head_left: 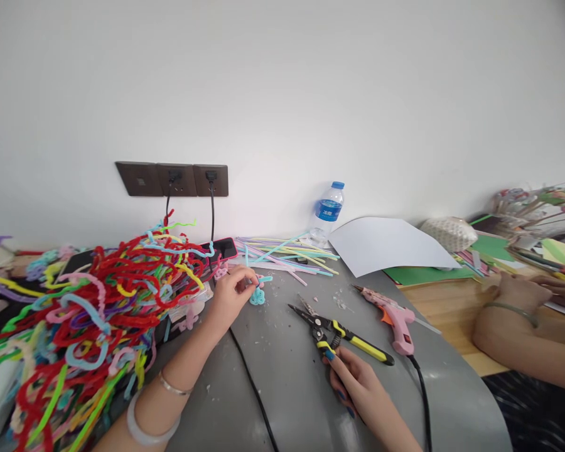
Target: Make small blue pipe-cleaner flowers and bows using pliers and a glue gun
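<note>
We're pinching a light-blue pipe cleaner piece (257, 297) in our left hand (233, 289), left of the pliers (317, 322). Our right hand (360, 380) grips the pliers' near handle, jaws apart; pink glue gun (398, 320) lies right

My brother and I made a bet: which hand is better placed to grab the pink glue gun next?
Probably the right hand: it's nearer the pink glue gun, though it must first release the pliers. The left hand is farther off, pinching a blue fuzzy piece.
</note>
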The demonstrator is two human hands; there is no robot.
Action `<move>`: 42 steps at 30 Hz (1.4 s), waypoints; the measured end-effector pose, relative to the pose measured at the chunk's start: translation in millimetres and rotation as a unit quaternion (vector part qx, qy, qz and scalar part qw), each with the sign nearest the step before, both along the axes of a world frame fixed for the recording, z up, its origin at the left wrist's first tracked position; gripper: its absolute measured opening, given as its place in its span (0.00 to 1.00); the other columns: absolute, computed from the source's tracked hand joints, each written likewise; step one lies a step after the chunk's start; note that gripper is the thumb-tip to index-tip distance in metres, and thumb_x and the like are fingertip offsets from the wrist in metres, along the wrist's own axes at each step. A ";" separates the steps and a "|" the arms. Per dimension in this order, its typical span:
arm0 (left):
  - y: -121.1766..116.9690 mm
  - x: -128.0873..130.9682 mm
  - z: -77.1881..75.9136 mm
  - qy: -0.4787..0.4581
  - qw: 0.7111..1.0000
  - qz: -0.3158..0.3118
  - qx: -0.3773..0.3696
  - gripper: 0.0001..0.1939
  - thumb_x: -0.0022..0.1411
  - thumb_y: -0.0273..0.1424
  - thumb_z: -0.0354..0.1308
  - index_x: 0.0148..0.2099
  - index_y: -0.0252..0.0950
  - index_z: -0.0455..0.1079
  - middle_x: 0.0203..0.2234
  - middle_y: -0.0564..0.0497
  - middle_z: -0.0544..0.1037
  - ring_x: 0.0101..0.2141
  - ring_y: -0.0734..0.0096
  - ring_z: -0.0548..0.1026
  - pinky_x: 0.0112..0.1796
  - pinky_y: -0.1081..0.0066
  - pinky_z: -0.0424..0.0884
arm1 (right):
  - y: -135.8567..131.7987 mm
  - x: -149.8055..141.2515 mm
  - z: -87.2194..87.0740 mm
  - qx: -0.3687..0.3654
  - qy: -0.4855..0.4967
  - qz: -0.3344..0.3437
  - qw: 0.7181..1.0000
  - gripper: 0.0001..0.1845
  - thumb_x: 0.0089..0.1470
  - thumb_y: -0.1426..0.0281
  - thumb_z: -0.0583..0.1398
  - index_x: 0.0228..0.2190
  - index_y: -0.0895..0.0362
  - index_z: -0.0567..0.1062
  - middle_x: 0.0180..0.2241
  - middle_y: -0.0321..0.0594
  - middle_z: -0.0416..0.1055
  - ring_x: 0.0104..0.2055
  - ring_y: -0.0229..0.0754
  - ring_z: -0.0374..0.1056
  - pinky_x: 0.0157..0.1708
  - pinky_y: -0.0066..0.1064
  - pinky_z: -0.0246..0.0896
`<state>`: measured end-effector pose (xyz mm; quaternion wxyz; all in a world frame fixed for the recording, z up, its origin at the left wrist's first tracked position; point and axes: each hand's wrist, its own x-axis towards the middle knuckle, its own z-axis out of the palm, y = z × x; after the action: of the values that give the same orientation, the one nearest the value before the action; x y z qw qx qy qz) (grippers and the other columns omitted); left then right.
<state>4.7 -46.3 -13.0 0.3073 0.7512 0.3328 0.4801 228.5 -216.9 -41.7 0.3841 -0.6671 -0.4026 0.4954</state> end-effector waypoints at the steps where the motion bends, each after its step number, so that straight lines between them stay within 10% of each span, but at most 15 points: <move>1: -0.2 0.1 0.0 0.000 1.000 0.001 -0.005 0.07 0.55 0.20 0.54 0.31 0.37 0.67 0.31 0.54 0.74 0.24 0.78 0.64 0.27 0.76 0.60 | -0.2 0.1 0.0 0.001 0.000 0.001 1.000 0.35 0.42 0.34 0.54 0.26 0.55 0.63 0.14 0.24 0.55 0.12 0.28 0.46 0.12 0.23 0.41; 18: -1.7 1.5 0.0 -0.005 0.997 -0.003 -0.073 0.02 0.56 0.25 0.55 0.33 0.37 0.67 0.31 0.54 0.73 0.25 0.77 0.68 0.28 0.76 0.62 | -1.5 3.4 -9.1 -0.014 -0.019 -0.003 1.000 0.23 0.43 0.49 0.64 0.29 0.54 0.65 0.16 0.23 0.51 0.15 0.31 0.46 0.13 0.24 0.46; 27: -1.4 -0.4 1.6 -0.021 0.995 0.027 -0.098 0.02 0.56 0.29 0.57 0.34 0.38 0.69 0.28 0.54 0.73 0.24 0.75 0.67 0.27 0.74 0.62 | -19.4 0.4 -7.4 0.161 -0.120 -0.075 0.977 0.19 0.52 0.52 0.59 0.29 0.56 0.69 0.19 0.30 0.57 0.20 0.35 0.54 0.17 0.24 0.52; 36: 1.1 0.4 0.9 -0.033 0.997 0.002 -0.074 0.02 0.55 0.27 0.56 0.33 0.37 0.69 0.30 0.53 0.74 0.25 0.75 0.67 0.27 0.75 0.62 | -29.2 3.3 27.2 0.310 -0.228 -0.152 0.910 0.12 0.54 0.60 0.61 0.34 0.55 0.78 0.38 0.45 0.74 0.41 0.49 0.71 0.39 0.32 0.68; 42: -1.5 0.8 1.8 -0.030 0.997 -0.008 -0.071 0.03 0.55 0.25 0.55 0.33 0.37 0.69 0.31 0.53 0.74 0.24 0.76 0.67 0.27 0.75 0.61 | -31.6 4.8 31.0 0.228 -0.179 -0.149 0.945 0.21 0.53 0.55 0.60 0.45 0.52 0.78 0.54 0.49 0.70 0.59 0.60 0.63 0.57 0.45 0.61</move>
<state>5.6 -47.9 -11.2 0.3737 0.7155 0.3507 0.4748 233.3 -248.5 -10.7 0.5171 -0.6918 -0.4627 0.1998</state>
